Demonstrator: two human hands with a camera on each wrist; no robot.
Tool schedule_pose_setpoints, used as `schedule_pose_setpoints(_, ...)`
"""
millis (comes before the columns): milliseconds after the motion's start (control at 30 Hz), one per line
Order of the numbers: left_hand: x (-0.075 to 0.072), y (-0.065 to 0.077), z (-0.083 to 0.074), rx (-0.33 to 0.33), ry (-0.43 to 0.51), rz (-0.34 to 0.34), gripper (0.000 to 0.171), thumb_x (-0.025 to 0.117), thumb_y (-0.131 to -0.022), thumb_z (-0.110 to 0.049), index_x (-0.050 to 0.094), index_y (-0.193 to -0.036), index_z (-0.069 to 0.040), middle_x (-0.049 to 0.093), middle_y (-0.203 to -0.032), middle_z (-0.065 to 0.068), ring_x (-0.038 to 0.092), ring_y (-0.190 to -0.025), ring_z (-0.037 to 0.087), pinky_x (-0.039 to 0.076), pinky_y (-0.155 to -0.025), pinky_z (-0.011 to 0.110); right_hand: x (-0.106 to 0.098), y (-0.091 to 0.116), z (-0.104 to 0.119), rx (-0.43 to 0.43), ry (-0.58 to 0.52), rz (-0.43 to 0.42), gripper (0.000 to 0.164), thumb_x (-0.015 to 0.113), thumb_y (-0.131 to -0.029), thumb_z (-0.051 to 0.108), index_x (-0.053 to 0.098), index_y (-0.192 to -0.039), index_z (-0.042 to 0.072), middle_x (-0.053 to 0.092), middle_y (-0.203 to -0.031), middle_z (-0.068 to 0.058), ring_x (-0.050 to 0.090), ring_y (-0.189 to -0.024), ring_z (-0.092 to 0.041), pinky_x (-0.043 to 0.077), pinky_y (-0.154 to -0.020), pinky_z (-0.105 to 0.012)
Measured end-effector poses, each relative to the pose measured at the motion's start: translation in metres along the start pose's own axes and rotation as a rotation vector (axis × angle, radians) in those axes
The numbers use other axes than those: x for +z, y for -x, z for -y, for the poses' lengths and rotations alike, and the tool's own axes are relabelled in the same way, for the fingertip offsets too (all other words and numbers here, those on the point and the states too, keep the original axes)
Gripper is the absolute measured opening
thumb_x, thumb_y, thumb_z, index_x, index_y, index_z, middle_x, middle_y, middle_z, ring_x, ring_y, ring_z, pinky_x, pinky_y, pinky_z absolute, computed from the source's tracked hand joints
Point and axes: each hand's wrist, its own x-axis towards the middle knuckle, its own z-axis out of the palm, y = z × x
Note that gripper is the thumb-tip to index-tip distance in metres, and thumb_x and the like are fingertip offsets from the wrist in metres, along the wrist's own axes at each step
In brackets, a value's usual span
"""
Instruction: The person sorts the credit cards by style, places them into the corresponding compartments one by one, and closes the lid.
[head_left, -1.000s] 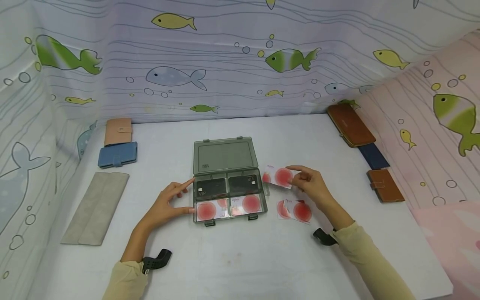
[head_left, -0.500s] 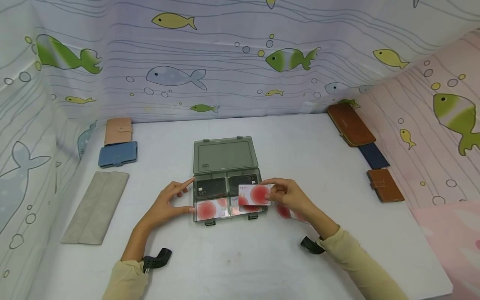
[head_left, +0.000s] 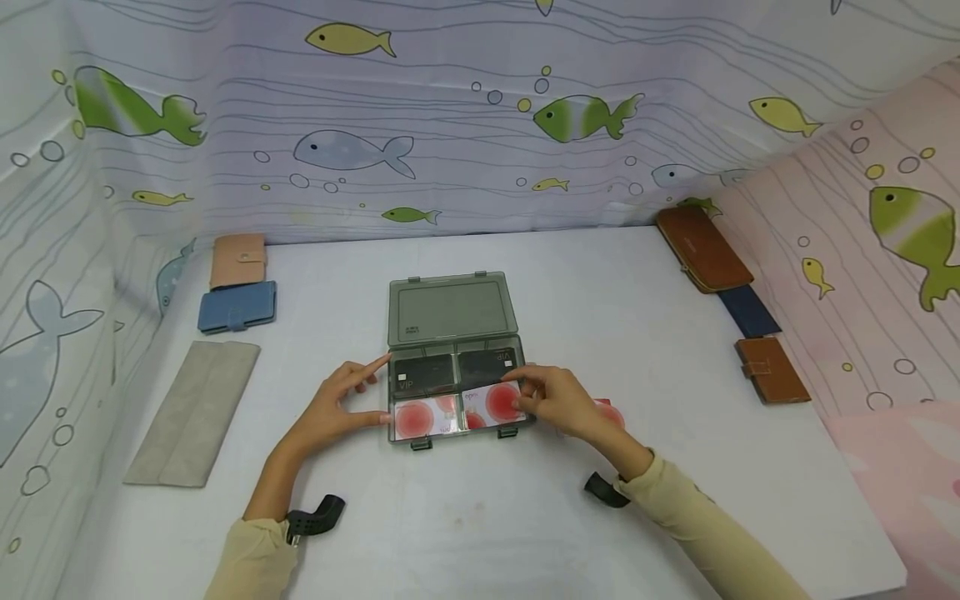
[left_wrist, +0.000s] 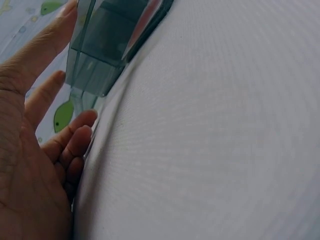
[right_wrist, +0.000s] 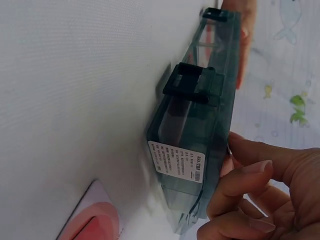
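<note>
A translucent grey-green plastic box (head_left: 452, 310) stands on the white table with its lid folded back. Two black VIP cards (head_left: 425, 379) lie in its rear compartments. A white card with red circles (head_left: 417, 419) lies in the front left one. My right hand (head_left: 566, 406) pinches a similar white-and-red card (head_left: 487, 402) by its right end, over the front right compartment and slightly askew. With thumb and index finger stretched out, my left hand (head_left: 327, 414) touches the box's left side. Beyond my right hand, a loose white-and-red card (head_left: 611, 413) is partly hidden by the wrist.
At left lie a tan wallet (head_left: 237, 260), a blue wallet (head_left: 237, 307) and a long grey wallet (head_left: 192, 414). At right are a large brown wallet (head_left: 703, 249), a navy one (head_left: 750, 312) and a small brown one (head_left: 776, 371). Fish-print cloth surrounds the table.
My right hand has carried the white-and-red card leftward from beside the box and lowered it to the front right compartment. The left hand stays at the box's side.
</note>
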Motion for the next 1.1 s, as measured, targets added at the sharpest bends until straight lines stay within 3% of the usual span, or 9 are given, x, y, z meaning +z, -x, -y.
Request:
schedule_pose_setpoints(167, 0.000, 0.000, -0.001, -0.003, 0.004, 0.001, 0.087, 0.087, -0.075, -0.027, 0.045, -0.151, -0.026, 0.050, -0.103, 0.006, 0.041, -0.095, 0.016, 0.034, -0.086, 0.044, -0.002, 0.001, 0.004, 0.048, 0.016, 0.008, 0.034, 0.072, -0.086, 0.004, 0.070, -0.120, 0.006, 0.070, -0.078, 0.000, 0.050, -0.051, -0.010, 0.038, -0.050, -0.024)
schedule_pose_setpoints(367, 0.000, 0.000, 0.000, -0.009, 0.006, 0.000, 0.087, 0.088, -0.075, -0.027, 0.045, -0.151, -0.026, 0.052, -0.104, 0.006, 0.042, -0.094, 0.016, 0.034, -0.087, 0.045, -0.012, 0.009, 0.007, 0.117, -0.060, 0.028, 0.036, 0.073, -0.088, 0.009, 0.068, -0.124, 0.010, 0.076, -0.089, -0.008, 0.061, -0.049, -0.032, 0.038, -0.045, -0.027)
schedule_pose_setpoints(500, 0.000, 0.000, 0.000, 0.004, 0.001, -0.002, 0.087, 0.088, -0.075, -0.026, 0.045, -0.151, -0.024, 0.052, -0.104, 0.006, 0.042, -0.093, 0.016, 0.035, -0.086, 0.044, -0.020, 0.017, 0.003, 0.124, -0.102, 0.019, 0.037, 0.073, -0.088, 0.012, 0.068, -0.125, 0.011, 0.076, -0.092, -0.008, 0.060, -0.054, -0.026, 0.037, -0.047, -0.025)
schedule_pose_setpoints(700, 0.000, 0.000, -0.002, -0.011, 0.006, 0.002, 0.087, 0.088, -0.075, -0.026, 0.045, -0.151, -0.025, 0.052, -0.105, 0.006, 0.043, -0.095, 0.017, 0.035, -0.086, 0.045, -0.036, 0.034, -0.016, 0.116, -0.206, 0.024, 0.041, 0.074, -0.088, 0.012, 0.066, -0.127, 0.006, 0.074, -0.093, -0.011, 0.059, -0.057, -0.016, 0.047, -0.053, -0.028)
schedule_pose_setpoints(900, 0.000, 0.000, -0.001, -0.013, -0.006, 0.002, 0.088, 0.088, -0.075, -0.027, 0.044, -0.151, -0.026, 0.051, -0.105, 0.006, 0.042, -0.096, 0.017, 0.035, -0.085, 0.044, -0.052, 0.055, -0.048, 0.126, -0.142, -0.058, 0.040, 0.076, -0.086, 0.013, 0.066, -0.124, 0.003, 0.071, -0.091, -0.009, 0.053, -0.061, -0.009, 0.042, -0.053, -0.023)
schedule_pose_setpoints(1100, 0.001, -0.001, 0.001, -0.003, -0.014, 0.002, 0.088, 0.087, -0.075, -0.027, 0.044, -0.151, -0.026, 0.051, -0.104, 0.007, 0.041, -0.095, 0.017, 0.034, -0.085, 0.044, -0.062, 0.079, -0.077, 0.152, -0.082, -0.128, 0.042, 0.079, -0.084, 0.014, 0.067, -0.123, 0.003, 0.070, -0.088, -0.008, 0.054, -0.062, -0.008, 0.045, -0.054, -0.024)
